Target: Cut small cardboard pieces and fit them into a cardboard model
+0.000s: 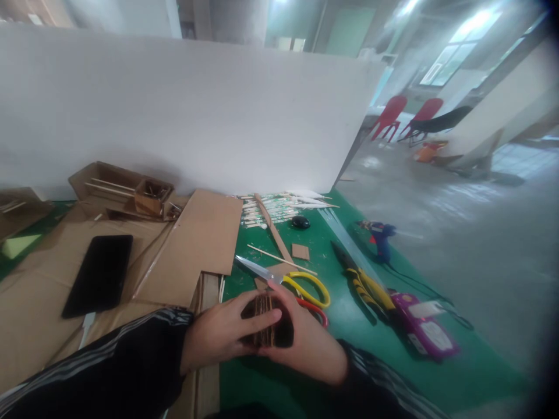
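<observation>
Between them, my left hand [222, 329] and my right hand [305, 340] grip a small stack of cardboard pieces [263, 317]. The pieces stand on edge, and my fingers hide part of them. Just beyond my hands lie scissors [305, 285] with one yellow and one red handle, blades pointing left. A small cardboard square [301, 251], a thin wooden stick [279, 258] and a longer cardboard strip [273, 227] lie farther out on the green tabletop [336, 366].
On the left are a phone [99, 275] with a cable, cardboard sheets [196, 233] and a cardboard box [105, 174]. Pliers [364, 282], a glue gun [382, 238] and a purple device [425, 326] lie to the right. A white panel [187, 110] stands behind glue sticks [266, 210].
</observation>
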`<state>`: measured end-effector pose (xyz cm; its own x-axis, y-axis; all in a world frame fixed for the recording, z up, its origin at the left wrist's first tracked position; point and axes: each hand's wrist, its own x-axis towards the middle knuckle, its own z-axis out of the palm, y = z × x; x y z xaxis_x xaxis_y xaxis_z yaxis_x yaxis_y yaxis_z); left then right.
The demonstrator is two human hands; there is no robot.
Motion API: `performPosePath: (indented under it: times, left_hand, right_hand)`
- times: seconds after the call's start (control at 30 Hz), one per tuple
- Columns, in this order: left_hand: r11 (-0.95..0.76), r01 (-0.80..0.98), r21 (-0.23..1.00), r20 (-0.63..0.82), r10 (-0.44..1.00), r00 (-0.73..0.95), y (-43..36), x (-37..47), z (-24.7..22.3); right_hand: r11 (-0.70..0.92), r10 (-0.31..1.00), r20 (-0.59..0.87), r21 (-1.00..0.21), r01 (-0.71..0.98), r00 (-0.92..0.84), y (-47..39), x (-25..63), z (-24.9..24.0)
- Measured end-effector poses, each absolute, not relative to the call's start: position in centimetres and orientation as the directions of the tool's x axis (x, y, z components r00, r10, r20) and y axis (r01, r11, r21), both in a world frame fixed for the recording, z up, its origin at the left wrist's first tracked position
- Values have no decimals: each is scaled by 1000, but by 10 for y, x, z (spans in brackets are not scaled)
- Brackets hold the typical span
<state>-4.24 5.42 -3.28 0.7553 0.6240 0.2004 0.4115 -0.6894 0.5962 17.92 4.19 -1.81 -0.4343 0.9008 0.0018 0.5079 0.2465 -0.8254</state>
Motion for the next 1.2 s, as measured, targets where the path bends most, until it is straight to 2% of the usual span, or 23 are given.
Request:
performPosePath:
  times: [0.2,0.67,0.93,1.2]
  left_hand:
    - [-661,467,588,147,655,742,55,-40,-30]
    - [-728,452,516,186,610,770,57,-40,-32]
    - [-718,436,542,258,637,727,53,-40,-33]
    - [-645,464,607,271,717,642,47,-38,-30]
  right_hand:
    - [222,892,-39,-830,511,-450,43,179,-16]
    - [225,892,-42,-823,522,-451,44,179,-17]
    - [241,892,-32,-810,534,-451,44,179,-20]
    - [227,896,-9,-850,476,-443,42,181,-22]
